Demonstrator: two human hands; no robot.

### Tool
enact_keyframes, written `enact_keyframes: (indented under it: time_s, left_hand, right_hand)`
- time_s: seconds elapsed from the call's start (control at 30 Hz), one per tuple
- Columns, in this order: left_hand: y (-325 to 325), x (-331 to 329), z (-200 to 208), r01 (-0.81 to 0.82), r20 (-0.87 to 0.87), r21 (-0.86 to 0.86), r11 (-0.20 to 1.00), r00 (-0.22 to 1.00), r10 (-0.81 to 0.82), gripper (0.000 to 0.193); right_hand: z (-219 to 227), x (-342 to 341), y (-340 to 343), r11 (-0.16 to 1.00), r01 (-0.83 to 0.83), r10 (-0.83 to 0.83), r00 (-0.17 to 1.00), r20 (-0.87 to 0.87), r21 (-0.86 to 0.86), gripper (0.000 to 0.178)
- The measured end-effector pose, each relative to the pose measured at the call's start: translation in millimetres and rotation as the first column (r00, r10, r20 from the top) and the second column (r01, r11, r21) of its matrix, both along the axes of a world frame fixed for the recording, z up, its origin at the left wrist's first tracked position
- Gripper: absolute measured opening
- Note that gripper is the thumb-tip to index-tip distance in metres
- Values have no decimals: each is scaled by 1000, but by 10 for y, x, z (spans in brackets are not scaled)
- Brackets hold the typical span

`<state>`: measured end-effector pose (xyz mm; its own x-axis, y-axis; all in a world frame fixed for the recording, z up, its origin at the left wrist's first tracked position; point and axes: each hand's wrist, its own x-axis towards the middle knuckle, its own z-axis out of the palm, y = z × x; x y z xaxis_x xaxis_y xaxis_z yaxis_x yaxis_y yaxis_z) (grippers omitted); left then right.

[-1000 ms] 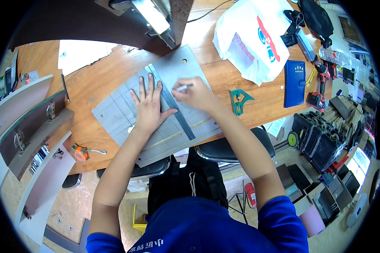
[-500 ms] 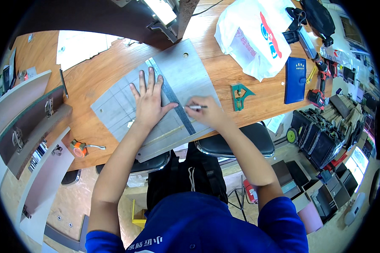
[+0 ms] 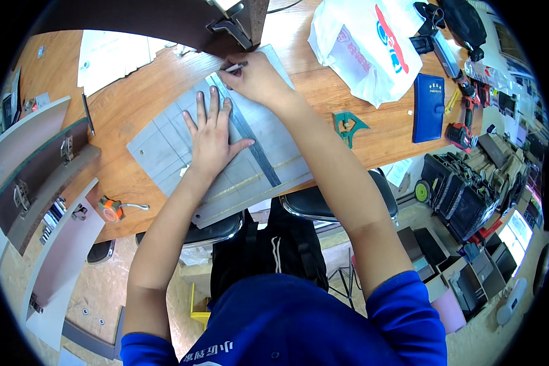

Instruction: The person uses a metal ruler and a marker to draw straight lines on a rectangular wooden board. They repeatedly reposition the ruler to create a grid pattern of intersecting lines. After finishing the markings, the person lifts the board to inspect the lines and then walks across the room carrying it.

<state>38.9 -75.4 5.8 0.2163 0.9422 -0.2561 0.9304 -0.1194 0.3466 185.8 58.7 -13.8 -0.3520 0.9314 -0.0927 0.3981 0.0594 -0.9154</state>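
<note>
A grey flat board (image 3: 165, 143) with ruled lines lies at an angle on the wooden table. Across it runs a steel ruler (image 3: 254, 141). My left hand (image 3: 211, 137) presses flat on the board with its fingers spread, the thumb reaching to the ruler's edge. At the ruler's far end, my right hand (image 3: 250, 74) is closed around a pen (image 3: 235, 66), whose tip is hidden. A tan strip (image 3: 241, 185) crosses the near part of the board, passing by the ruler's lower end.
Right of the board lie a green combination square head (image 3: 349, 127), a white plastic bag (image 3: 369, 55), a blue notebook (image 3: 429, 108) and a red cordless drill (image 3: 462, 135). An orange tape measure (image 3: 111, 209) and hinged panels (image 3: 49, 177) are at left. Papers (image 3: 113, 58) lie far left.
My right hand has moved with the pen from the ruler's middle up to its far end. My left hand stays spread on the board. The whole view has shifted slightly.
</note>
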Motion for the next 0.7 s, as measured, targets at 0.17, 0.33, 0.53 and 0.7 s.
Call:
enact_keyframes:
  time_s: [0.17, 0.33, 0.53, 0.7]
  left_hand:
    - [2, -24, 30, -8, -14, -34, 999, 1000, 7, 109]
    - [12, -5, 58, -18, -22, -60, 998, 1000, 17, 110]
    - [18, 9, 62, -22, -16, -49, 999, 1000, 22, 108]
    - [-19, 3, 162, -92, -49, -81, 992, 995, 88, 108]
  right_hand:
    - [162, 466, -807, 980, -66, 39, 989, -146, -189, 14]
    - [299, 915, -1671, 970, -46, 48, 999, 2, -240, 9]
    - [326, 919, -1743, 959, 253, -269, 953, -142, -126, 36]
    - [249, 759, -1994, 975, -139, 78, 945, 318, 172, 48]
